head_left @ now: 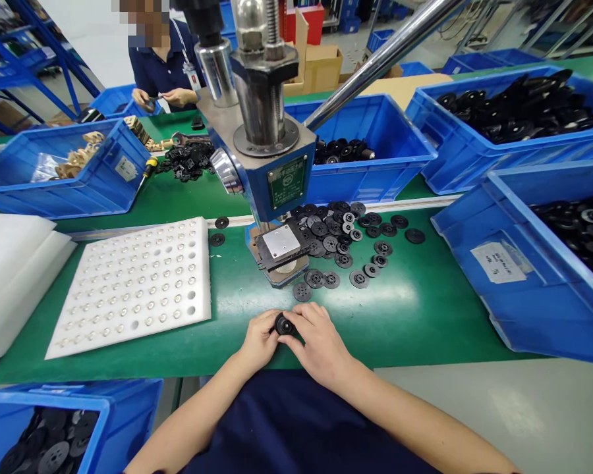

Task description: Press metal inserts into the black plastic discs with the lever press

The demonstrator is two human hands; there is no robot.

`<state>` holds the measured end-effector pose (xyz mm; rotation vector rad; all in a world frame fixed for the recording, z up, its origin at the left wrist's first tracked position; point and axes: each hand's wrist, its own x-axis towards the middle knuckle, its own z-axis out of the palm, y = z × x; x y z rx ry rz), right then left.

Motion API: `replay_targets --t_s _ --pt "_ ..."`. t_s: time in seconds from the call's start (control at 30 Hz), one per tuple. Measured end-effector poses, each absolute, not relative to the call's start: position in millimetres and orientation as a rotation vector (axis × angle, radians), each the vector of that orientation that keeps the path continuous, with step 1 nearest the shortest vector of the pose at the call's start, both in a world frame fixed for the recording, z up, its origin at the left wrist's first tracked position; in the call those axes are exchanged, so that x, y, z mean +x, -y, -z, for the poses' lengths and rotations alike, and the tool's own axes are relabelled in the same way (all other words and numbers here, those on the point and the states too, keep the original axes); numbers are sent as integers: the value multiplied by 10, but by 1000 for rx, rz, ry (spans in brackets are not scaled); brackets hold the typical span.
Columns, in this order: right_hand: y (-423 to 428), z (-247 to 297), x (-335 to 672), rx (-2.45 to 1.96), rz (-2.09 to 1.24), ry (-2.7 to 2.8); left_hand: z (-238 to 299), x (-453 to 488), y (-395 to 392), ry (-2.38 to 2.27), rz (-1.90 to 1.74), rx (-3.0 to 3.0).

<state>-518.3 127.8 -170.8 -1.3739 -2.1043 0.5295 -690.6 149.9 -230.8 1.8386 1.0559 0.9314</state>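
Observation:
Both my hands meet at the near edge of the green table, pinched around one small black round disc. My left hand grips it from the left and my right hand covers it from the right. Just beyond them stands a blue hand press with a metal plate at its base. A scatter of black discs lies to the right of the press. A white foam tray with rows of small metal rings lies to the left.
Blue bins of black parts stand at the right, back right, behind the press and at the near left. A bin of tan parts sits back left. White foam sheets lie at the left. Another person works across the table.

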Motion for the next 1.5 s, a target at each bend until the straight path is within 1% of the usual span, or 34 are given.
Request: replay_targets --t_s 0.4,0.73,1.07,1.17,1.27,1.33,1.5 --pt "-1293 1838 -5217 -1305 -557 2064 2347 -6886 -1478 -1065 -1025 1890" --pt "-1333 1947 -5214 -1283 -515 2024 2389 -6886 -1509 -1121 -988 1835" --pt "-1400 1811 -5149 -1344 -602 1946 2286 -6868 -1534 -1158 -903 1764" --pt "-1391 1731 -5042 -1299 -648 1841 2249 -6911 -1504 -1157 -832 1623" --pt "-1406 1679 -4871 -1318 -688 1708 2099 -7063 -1513 -1155 -784 1485" --pt "-1440 1653 -4743 -1360 -694 1623 1877 -7199 -1573 -1165 -816 1514" --pt "-1554 1519 -4510 -1388 -683 1514 989 -7335 -1901 -1231 -875 1629"
